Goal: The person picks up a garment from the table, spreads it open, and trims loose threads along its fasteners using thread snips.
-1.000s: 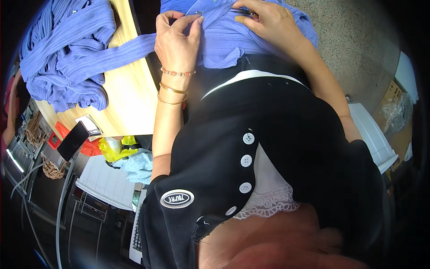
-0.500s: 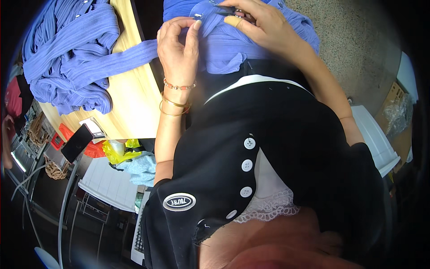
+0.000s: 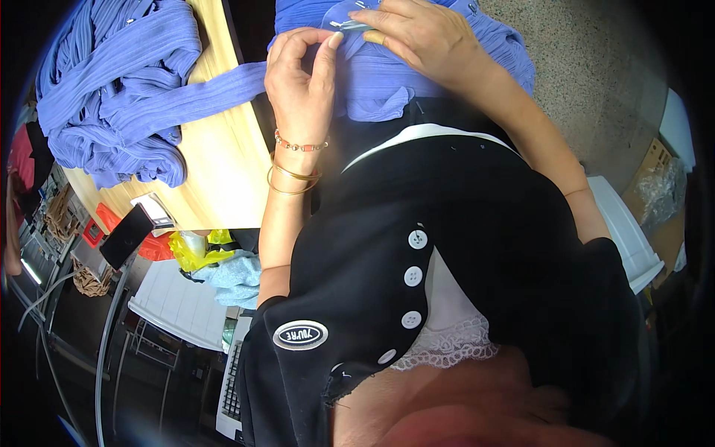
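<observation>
A blue ribbed garment lies across my lap at the top of the view. My left hand, with bracelets at the wrist, pinches thumb and forefinger together at the garment's edge, beside a small clear plastic piece. My right hand rests on top of the garment, and its fingers hold the cloth at that same clear piece. The two hands sit close together. What lies under the right palm is hidden.
A heap of the same blue ribbed cloth covers a wooden table on the left, one strip reaching toward my lap. Below it are a yellow bag, a white keyboard, cables and a white bin on speckled floor.
My left hand has shifted from a flat grip on the cloth to a thumb-and-forefinger pinch. The right hand has stayed on the garment's top edge.
</observation>
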Demonstrator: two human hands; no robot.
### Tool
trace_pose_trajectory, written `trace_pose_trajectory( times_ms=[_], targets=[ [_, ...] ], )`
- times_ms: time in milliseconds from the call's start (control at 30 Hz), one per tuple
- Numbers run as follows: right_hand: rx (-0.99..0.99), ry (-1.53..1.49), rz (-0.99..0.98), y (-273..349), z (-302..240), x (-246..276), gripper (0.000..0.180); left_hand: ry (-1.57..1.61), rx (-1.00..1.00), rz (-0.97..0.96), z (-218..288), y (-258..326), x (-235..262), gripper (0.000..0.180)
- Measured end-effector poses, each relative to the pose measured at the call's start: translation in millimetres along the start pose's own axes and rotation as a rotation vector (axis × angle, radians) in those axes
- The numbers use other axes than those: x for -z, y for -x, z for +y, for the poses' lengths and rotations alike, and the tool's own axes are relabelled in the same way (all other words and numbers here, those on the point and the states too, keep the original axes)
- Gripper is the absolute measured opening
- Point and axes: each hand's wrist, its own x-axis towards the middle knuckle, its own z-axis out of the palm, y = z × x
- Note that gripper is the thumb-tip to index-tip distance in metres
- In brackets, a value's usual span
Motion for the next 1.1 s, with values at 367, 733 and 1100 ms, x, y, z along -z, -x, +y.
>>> trace_pose_trajectory(
  times_ms=[367,733,1100],
  targets=[
    [0.008,0.031,-0.011,0.4,1.7,-1.8,0.026,0.008,-0.018,-0.008,0.9,0.9,1.8,0.009],
    [-0.150,-0.133,0.039,8.1,7.0,7.7,0.031,0.176,0.078,0.233,-2.6,0.1,38.6,0.012],
    [-0.122,-0.214,0.092,10.6,4.7,3.6,0.032,-0.459,-0.176,-0.012,3.2,21.6,15.8,0.022]
  ],
)
